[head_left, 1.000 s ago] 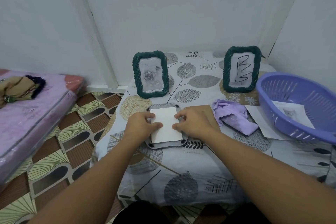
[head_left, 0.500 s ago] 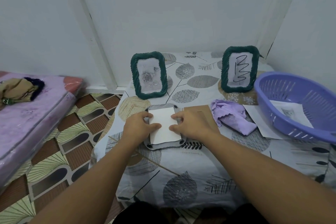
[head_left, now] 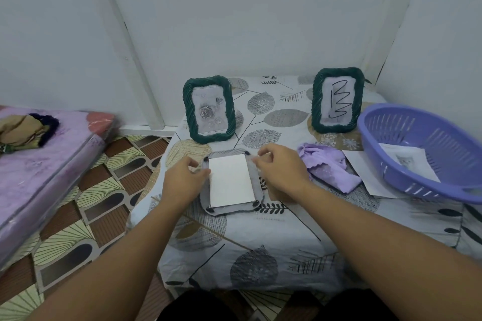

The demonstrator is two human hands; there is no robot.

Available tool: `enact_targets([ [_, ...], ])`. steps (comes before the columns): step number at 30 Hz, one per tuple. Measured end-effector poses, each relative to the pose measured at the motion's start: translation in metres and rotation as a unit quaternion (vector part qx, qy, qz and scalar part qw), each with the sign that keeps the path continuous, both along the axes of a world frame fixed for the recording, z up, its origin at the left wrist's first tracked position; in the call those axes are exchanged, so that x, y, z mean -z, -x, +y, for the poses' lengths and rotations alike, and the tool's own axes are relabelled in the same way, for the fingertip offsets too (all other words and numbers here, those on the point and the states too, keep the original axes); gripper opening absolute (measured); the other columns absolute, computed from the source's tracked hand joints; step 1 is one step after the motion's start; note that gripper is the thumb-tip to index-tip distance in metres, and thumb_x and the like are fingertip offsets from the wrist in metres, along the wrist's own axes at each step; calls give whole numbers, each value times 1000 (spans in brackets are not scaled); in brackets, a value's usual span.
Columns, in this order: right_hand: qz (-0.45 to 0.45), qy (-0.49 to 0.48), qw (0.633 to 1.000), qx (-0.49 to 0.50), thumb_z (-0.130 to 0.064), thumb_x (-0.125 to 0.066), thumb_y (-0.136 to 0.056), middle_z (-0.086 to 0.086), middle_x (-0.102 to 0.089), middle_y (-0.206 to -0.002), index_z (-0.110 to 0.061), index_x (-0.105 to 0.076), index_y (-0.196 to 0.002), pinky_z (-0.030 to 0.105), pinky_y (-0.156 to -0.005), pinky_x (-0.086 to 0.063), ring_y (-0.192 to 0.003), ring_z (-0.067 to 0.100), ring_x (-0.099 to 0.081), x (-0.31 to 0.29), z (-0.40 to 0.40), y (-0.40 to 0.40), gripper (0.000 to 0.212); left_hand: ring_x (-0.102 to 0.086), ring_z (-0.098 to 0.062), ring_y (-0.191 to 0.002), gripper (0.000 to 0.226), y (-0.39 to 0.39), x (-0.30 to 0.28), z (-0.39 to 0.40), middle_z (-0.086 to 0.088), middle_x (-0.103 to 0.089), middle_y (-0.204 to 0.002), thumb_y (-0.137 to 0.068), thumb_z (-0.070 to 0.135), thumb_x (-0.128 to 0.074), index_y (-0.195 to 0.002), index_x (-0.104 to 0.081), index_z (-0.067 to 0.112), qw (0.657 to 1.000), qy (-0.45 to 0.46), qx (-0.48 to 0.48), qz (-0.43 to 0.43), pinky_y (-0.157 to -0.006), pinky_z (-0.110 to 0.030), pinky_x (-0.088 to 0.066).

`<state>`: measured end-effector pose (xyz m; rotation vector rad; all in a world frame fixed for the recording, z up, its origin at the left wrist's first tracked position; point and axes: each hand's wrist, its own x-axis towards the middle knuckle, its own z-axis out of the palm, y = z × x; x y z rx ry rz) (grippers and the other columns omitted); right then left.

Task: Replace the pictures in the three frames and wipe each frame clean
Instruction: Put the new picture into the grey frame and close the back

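A third frame (head_left: 257, 185) lies face down on the table (head_left: 260, 240), showing its grey back with a white sheet (head_left: 230, 180) set in the opening. My left hand (head_left: 182, 181) pinches at the frame's left rim. My right hand (head_left: 283, 169) has its curled fingertips at the upper right rim. Two green rope-edged frames stand behind: one (head_left: 188, 109) holds a rose picture, the other (head_left: 316, 101) a black squiggle. A purple cloth (head_left: 328, 167) lies crumpled to the right of my right hand.
A purple basket (head_left: 391, 180) at the right edge holds a printed picture (head_left: 407, 161) and rests on a white sheet (head_left: 365, 172). A brown board (head_left: 276, 194) shows under my right wrist. A pink mattress (head_left: 39, 169) lies left, across patterned floor.
Both hands have slid off the white sheet and apart, out to the frame's left and right rims. The sheet now lies fully uncovered in the frame.
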<state>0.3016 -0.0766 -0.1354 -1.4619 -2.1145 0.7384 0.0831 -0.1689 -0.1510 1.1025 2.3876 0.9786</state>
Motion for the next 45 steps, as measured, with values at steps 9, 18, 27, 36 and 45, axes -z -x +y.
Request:
enact_targets([
  [9,-212,52,973,74,-63,-66,-82,20,-37,-145,-18,-41,-135,47,-102,-40,-131,41,-36,6,4,-22,74,-64,-23,-89,17,4,2,2,-2,-68,-96,-88,33,-75,-98,-70,20,999,52,-2,15,-75,-31,-51],
  [18,-244,36,967,67,-68,-65,-82,19,-36,-148,-15,-40,-138,46,-102,-41,-132,40,-40,4,5,-23,82,-56,-8,-73,15,3,3,0,4,-63,-85,-87,29,-78,-96,-71,19,999,27,-16,-39,-64,-28,-44],
  [27,-257,67,962,65,-70,-64,-80,23,-35,-151,-8,-32,-144,48,-105,-39,-134,43,-37,9,13,-24,95,-57,-13,-77,17,4,3,1,-3,-68,-96,-86,33,-79,-96,-71,20,998,34,-19,-51,-59,-28,-42],
  [36,-160,138,967,141,-49,-88,-60,18,-49,-137,-5,-16,-149,44,-100,-44,-128,38,-48,2,25,-20,123,-60,-16,-79,19,3,1,2,-5,-69,-98,-85,33,-81,-96,-71,21,996,41,-31,-72,-59,-29,-44],
  [45,49,114,985,121,-27,-82,-71,7,-65,-100,-12,-30,-117,35,-68,-53,-91,28,-64,-18,25,-11,71,-65,-21,-86,19,4,-1,0,-4,-70,-99,-83,33,-82,-91,-70,21,993,36,-35,-104,-70,-34,-55],
])
